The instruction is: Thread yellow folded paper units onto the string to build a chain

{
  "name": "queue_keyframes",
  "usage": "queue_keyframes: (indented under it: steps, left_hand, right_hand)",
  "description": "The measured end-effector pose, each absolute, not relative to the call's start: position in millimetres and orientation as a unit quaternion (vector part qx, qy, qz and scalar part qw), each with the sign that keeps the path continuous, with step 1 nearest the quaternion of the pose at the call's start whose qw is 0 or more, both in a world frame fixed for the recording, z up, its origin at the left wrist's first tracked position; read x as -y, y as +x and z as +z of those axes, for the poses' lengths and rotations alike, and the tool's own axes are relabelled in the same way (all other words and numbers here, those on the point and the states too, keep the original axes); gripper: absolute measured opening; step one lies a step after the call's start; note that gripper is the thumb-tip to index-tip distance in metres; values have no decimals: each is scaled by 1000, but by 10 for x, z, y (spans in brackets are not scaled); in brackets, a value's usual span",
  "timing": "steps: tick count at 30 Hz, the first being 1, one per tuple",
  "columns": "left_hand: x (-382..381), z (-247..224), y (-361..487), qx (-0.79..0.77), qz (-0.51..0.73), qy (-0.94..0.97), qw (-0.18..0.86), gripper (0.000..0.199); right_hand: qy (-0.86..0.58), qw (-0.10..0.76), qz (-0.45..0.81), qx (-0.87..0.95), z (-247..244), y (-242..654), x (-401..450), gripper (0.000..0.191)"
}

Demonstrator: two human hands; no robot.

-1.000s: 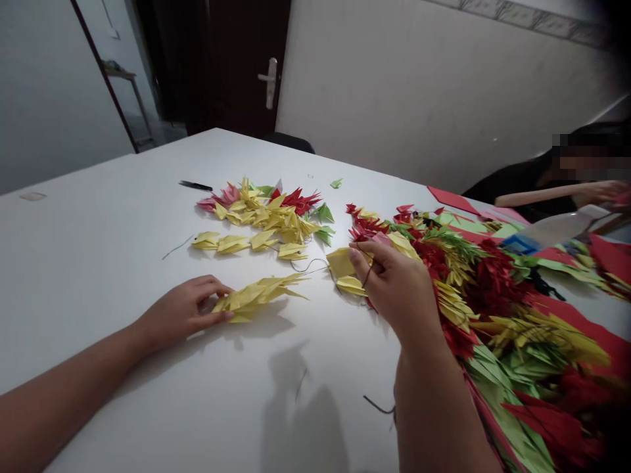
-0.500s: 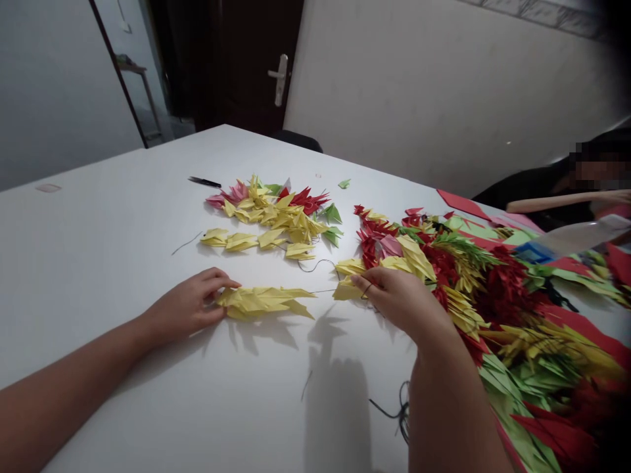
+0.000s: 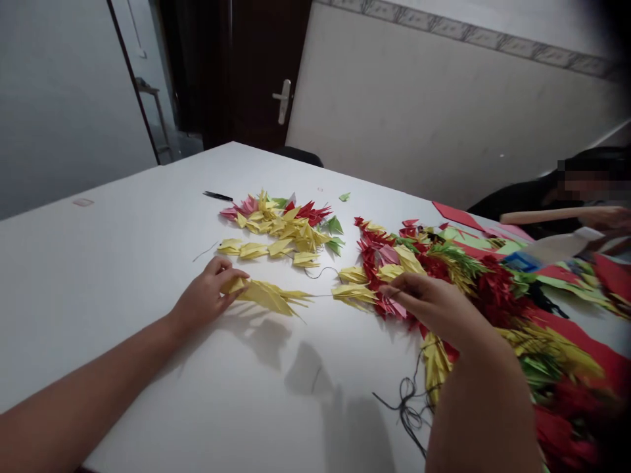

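While the left hand [image 3: 207, 299] pins one end of a string of folded yellow paper pieces [image 3: 270, 295] against the white table [image 3: 123, 263], its fingers [image 3: 231, 276] are curled narrow over that end, thumb underneath, with the rest of the string trailing away from the fingertips toward the other hand. The right hand [image 3: 434, 305] has its fingers [image 3: 394, 289] pinched shut on a thin dark thread [image 3: 320, 295], which runs taut from just past the left fingertips, through a small yellow cluster [image 3: 353, 293] lying right in front of the right fingertips. Loose thread [image 3: 407, 404] coils on the table below the right wrist. Beyond the left fingers lie a short row of strung yellow pieces [image 3: 269, 249] and a mixed pile of yellow, red and green pieces [image 3: 286, 217], with a dark pair of scissors [image 3: 217, 196] farther off. A large heap of red, green and yellow strings [image 3: 493, 289] spreads behind and beside the right hand. Another person's arm [image 3: 547, 215] shows at the far edge. To slide the cluster along cleanly, the thread is probably best kept straight and low to the table, the left fingers holding firm so the string does not drag, and the right pulling gently so the paper points do not crush or tear.
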State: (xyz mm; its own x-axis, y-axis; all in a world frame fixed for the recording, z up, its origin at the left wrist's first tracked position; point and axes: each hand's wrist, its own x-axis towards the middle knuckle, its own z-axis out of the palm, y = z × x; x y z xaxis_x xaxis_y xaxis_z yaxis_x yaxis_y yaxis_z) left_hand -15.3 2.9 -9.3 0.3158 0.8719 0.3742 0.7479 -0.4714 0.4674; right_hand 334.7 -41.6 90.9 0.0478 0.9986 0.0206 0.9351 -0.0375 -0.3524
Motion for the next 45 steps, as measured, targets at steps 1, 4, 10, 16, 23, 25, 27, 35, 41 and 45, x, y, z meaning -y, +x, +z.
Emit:
queue_keyframes:
  steps: [1, 4, 10, 16, 23, 25, 27, 35, 41, 45]
  left_hand:
    - [-29, -90, -157, -505, 286, 806, 116, 34]
    - [-28, -103, -159, -513, 243, 809, 152, 38]
    - [5, -138, -130, -506, 238, 812, 168, 42]
    - [59, -129, -68, -399, 243, 879, 98, 48]
    - [71, -75, -60, -379, 145, 906, 124, 36]
    - [68, -64, -65, -381, 142, 905, 129, 36]
    - [73, -61, -63, -377, 141, 905, 136, 35]
    - [81, -76, -81, -377, 139, 904, 146, 37]
    - [29, -61, -141, -388, 136, 896, 167, 38]
    - [43, -63, -54, -374, 129, 904, 162, 36]
  right_hand:
    - [-702, 125, 132, 689, 881, 3390, 437, 25]
    - [-700, 115, 107, 697, 863, 3528, 576, 33]
    - [-675, 222, -15, 703, 1003, 3147, 885, 35]
    - [-579, 139, 52, 802, 365, 2191, 594, 57]
    - [-563, 96, 44, 819, 109, 2380, 543, 24]
    - [-572, 86, 37, 815, 185, 2572, 593, 24]
    - [-598, 105, 32, 794, 258, 2683, 647, 22]
    - [-565, 134, 58, 812, 226, 2032, 589, 30]
    - [-585, 182, 99, 784, 97, 2227, 568, 20]
    - [-547, 228, 110, 798, 47, 2149, 649, 30]
